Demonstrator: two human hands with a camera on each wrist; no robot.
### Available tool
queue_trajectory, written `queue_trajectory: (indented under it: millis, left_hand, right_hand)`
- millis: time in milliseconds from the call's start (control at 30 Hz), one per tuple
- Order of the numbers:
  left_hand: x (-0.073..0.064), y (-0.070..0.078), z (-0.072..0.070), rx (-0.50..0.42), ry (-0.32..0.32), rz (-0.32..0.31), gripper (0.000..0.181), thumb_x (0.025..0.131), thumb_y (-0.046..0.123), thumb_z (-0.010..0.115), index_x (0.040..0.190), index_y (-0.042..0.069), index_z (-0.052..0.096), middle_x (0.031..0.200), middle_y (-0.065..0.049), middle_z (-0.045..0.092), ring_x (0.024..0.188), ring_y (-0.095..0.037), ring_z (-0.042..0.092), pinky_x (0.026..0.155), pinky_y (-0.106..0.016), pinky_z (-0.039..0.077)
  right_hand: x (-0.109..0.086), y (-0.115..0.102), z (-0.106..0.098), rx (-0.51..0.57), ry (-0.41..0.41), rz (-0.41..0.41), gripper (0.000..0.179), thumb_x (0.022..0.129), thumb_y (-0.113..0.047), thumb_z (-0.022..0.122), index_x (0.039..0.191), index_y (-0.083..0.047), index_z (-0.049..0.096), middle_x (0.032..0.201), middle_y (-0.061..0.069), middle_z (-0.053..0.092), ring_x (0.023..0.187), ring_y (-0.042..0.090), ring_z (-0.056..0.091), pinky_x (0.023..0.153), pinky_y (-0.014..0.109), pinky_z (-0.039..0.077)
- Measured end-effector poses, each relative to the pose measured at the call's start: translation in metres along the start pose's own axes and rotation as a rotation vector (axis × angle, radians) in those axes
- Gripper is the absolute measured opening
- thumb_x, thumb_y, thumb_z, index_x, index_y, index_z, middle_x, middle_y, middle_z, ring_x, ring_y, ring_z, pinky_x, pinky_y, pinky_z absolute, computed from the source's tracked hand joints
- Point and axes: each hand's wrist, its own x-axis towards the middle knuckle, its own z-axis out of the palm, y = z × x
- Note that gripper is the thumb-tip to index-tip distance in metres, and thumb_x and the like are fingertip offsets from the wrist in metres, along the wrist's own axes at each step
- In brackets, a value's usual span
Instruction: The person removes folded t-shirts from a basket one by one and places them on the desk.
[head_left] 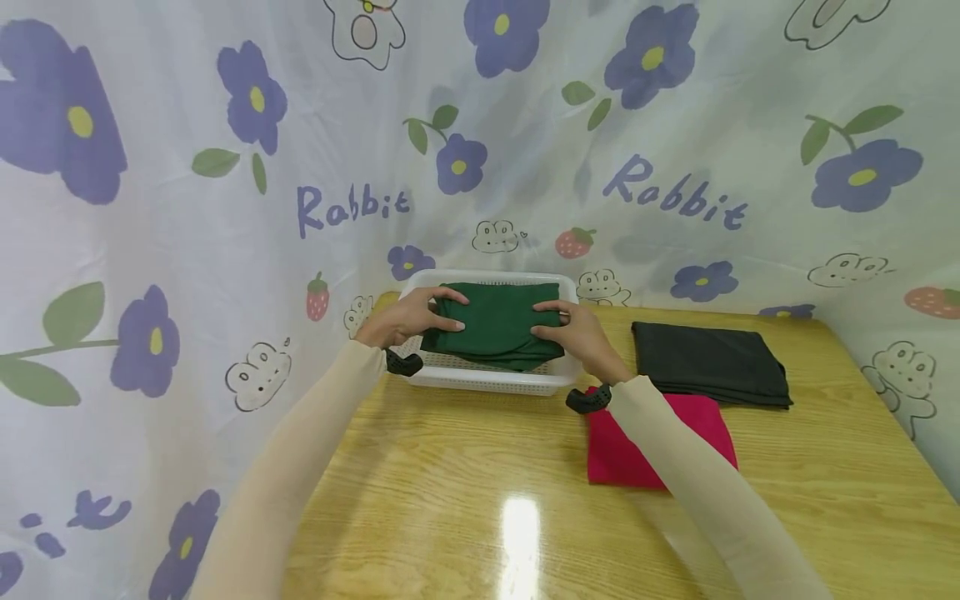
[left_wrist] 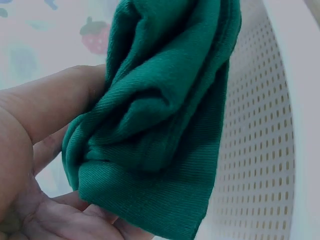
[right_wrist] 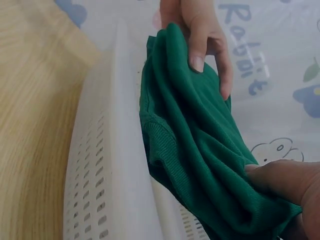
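Observation:
A folded green garment (head_left: 498, 321) with a ribbed edge is held between my two hands over a white perforated plastic basket (head_left: 480, 382). My left hand (head_left: 408, 318) grips its left end, thumb on top and fingers underneath, as the left wrist view shows around the green cloth (left_wrist: 150, 115). At the opposite end my right hand (head_left: 581, 333) pinches the fabric, its thumb (right_wrist: 275, 175) pressed on the upper layer. In the right wrist view the folds of the garment hang beside the basket's wall (right_wrist: 125, 150).
To the right on the wooden table (head_left: 450, 467) lies a folded black cloth (head_left: 708, 362). A folded red cloth (head_left: 630, 454) lies nearer, partly hidden under my right forearm. A white curtain (head_left: 525, 108) with flowers and rabbits hangs behind the table and along its sides.

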Motion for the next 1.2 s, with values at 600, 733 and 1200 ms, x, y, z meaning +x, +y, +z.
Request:
queue_trajectory:
  millis: [600, 733, 1200]
  left_hand:
    - [-0.013, 0.023, 0.034, -0.047, 0.033, 0.072, 0.049, 0.089, 0.020, 0.084, 0.134, 0.023, 0.065, 0.148, -0.014, 0.046, 0.111, -0.033, 0.057, 0.079, -0.040, 0.048]
    - [-0.014, 0.026, 0.042, -0.065, 0.043, 0.098, 0.048, 0.090, 0.018, 0.083, 0.135, 0.022, 0.065, 0.146, -0.010, 0.047, 0.108, -0.034, 0.057, 0.080, -0.039, 0.051]
    - [-0.018, 0.045, 0.075, -0.057, 0.065, 0.121, 0.045, 0.091, 0.023, 0.082, 0.132, 0.029, 0.066, 0.133, -0.012, 0.054, 0.100, -0.032, 0.060, 0.076, -0.039, 0.051]
  right_hand:
    - [-0.024, 0.004, -0.030, 0.013, -0.009, 0.027, 0.046, 0.095, -0.026, 0.078, 0.139, -0.023, 0.065, 0.164, 0.011, 0.033, 0.139, 0.036, 0.046, 0.103, 0.051, 0.048]
    - [-0.030, 0.004, -0.037, 0.019, -0.019, 0.013, 0.047, 0.095, -0.025, 0.078, 0.140, -0.022, 0.064, 0.164, 0.011, 0.032, 0.137, 0.035, 0.048, 0.104, 0.052, 0.047]
    - [-0.054, 0.012, -0.066, -0.042, -0.005, -0.033, 0.048, 0.095, -0.029, 0.077, 0.141, -0.024, 0.064, 0.088, 0.004, 0.059, 0.061, 0.016, 0.034, 0.057, 0.033, 0.033]
